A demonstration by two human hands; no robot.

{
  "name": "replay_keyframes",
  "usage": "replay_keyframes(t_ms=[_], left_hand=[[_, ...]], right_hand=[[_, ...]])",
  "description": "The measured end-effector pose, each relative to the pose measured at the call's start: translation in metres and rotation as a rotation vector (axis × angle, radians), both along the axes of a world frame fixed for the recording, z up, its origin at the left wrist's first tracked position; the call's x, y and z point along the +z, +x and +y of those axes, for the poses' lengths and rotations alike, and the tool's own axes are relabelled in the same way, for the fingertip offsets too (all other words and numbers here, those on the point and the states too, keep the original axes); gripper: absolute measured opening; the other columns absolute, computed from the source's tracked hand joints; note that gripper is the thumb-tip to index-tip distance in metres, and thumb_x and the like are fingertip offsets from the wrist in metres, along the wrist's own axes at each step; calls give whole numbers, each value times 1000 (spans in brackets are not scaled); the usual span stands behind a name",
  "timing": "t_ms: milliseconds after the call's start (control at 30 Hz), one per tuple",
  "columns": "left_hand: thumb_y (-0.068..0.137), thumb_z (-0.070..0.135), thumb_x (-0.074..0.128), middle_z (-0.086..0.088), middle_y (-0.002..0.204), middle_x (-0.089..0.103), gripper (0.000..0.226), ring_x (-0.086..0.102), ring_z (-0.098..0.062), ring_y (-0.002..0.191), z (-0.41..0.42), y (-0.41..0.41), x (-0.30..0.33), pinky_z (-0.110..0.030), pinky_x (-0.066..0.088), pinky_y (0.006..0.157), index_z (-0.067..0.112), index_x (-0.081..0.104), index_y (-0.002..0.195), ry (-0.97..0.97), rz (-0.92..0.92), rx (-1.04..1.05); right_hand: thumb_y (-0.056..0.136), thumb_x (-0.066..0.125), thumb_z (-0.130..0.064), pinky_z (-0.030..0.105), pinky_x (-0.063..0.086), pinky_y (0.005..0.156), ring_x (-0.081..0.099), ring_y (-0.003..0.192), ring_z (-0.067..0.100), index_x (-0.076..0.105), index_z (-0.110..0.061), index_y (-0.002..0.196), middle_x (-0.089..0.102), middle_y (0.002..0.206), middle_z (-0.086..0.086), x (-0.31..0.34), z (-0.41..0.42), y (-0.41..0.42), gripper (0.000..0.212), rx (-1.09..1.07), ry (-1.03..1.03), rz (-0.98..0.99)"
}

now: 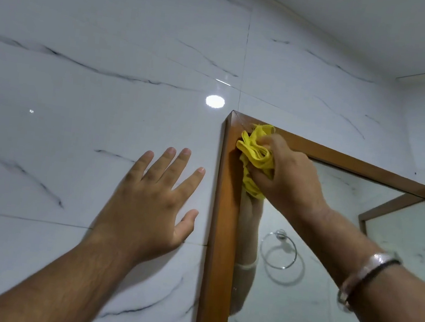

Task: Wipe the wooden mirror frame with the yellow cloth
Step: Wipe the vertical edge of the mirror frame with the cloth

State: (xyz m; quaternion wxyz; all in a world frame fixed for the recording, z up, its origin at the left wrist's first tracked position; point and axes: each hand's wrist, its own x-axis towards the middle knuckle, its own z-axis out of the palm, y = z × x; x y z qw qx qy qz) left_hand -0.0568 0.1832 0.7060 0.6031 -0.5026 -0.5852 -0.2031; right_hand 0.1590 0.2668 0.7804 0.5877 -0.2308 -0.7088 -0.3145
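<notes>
Nearest the lens, a right forearm with a silver bangle (363, 278) and a dark band reaches up to the mirror's upper left corner. That right hand (289, 175) is clenched around a bunched yellow cloth (254, 153), pressing it against the wooden mirror frame (225, 216) just below the mitred corner, where the left upright meets the top rail. Its fingers are curled tight into the fabric. To the left, the left hand (152, 199) lies flat with fingers spread on the marble-patterned wall tile (93, 91), just beside the frame, apparently bracing. Wiping looks to be at the corner stage; the long left upright below and the top rail running right seem left to do. Next calls for dragging the cloth along one rail with steady pressure, staying off the mirror glass (310, 295)
</notes>
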Motion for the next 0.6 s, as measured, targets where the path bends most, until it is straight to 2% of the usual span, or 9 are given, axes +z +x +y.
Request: replay_keyframes(t_ms=[67,100,167,200,300,400,467,533,600], left_hand=[[89,57,30,-15,160,23,73,22,-34,147,0,0,-1,-56,22,118,23,29,153,3,2,-2],[89,56,30,-15,160,23,72,22,-34,147,0,0,-1,-55,21,118,23,29,153,4,-2,-4],[89,55,31,-16,161,21,72,21,-34,148,0,0,-1,-55,19,118,23,28,153,5,-2,2],[89,55,30,-16,161,20,73,19,-33,148,0,0,-1,-55,18,119,23,26,154,0,3,8],[89,56,28,-15,162,18,73,17,-33,149,-1,1,-1,-55,16,119,23,23,154,-5,5,17],[89,56,29,-15,162,19,73,17,-33,149,-2,2,-1,-55,17,119,23,25,154,-6,-5,14],[89,56,31,-15,161,19,73,18,-33,149,-2,3,-1,-55,18,119,23,26,154,-6,-7,3],[89,57,32,-14,162,19,73,17,-33,149,-2,2,-2,-55,18,119,24,26,154,-6,-9,6],[90,57,32,-14,162,19,72,18,-33,149,-3,2,-2,-55,19,119,24,27,154,0,-7,2]], right_hand=[[81,69,-40,25,45,66,68,79,29,55,-20,127,73,100,11,-42,7,5,52,29,-43,-38],[80,67,-39,27,49,76,69,96,32,54,-20,132,71,115,13,-73,12,6,57,62,-74,-70],[84,55,-40,37,44,102,49,132,30,46,-18,141,51,144,9,-146,20,4,62,88,-89,-143],[88,48,-42,39,42,107,43,137,30,46,-15,140,47,147,9,-181,24,3,58,75,-38,-179],[97,33,-44,41,44,100,44,134,29,51,-11,131,56,136,12,-238,28,0,51,42,48,-293],[97,30,-42,42,36,109,32,142,29,39,-9,142,41,149,13,-186,30,2,56,25,66,-345],[94,36,-44,41,26,117,19,147,28,25,-11,150,24,158,11,-115,31,0,65,22,32,-219],[93,42,-38,38,16,119,6,150,23,10,-15,153,9,163,7,-40,26,-8,71,10,-61,-106],[91,46,-29,35,11,120,3,151,22,8,-14,153,5,164,7,2,19,-19,74,-22,-103,-55]])
